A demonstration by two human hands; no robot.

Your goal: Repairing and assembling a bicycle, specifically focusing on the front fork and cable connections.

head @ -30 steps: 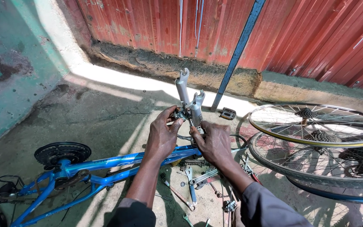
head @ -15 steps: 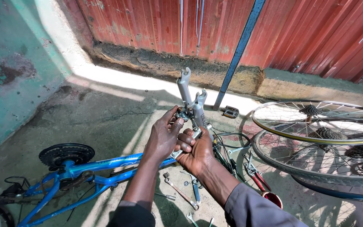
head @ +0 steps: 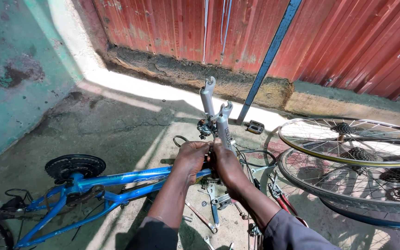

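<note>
A blue bicycle frame (head: 116, 181) lies upside down on the concrete floor. Its silver front fork (head: 217, 116) points up, both legs ending in open dropouts. My left hand (head: 190, 159) and my right hand (head: 225, 165) meet at the base of the fork, both wrapped around it near the head of the frame. A small brake part (head: 205, 128) hangs on the left fork leg just above my fingers. The fork crown itself is hidden under my hands.
Two spoked wheels (head: 353, 157) lie stacked at the right. Wrenches and small parts (head: 214, 208) are scattered under my arms. A black pedal (head: 254, 126) sits by a leaning blue bar (head: 270, 55). The crank chainring (head: 75, 165) is at left. A red corrugated wall stands behind.
My right hand has slid from lower right of the fork up to its base beside my left hand. The view has shifted slightly.
</note>
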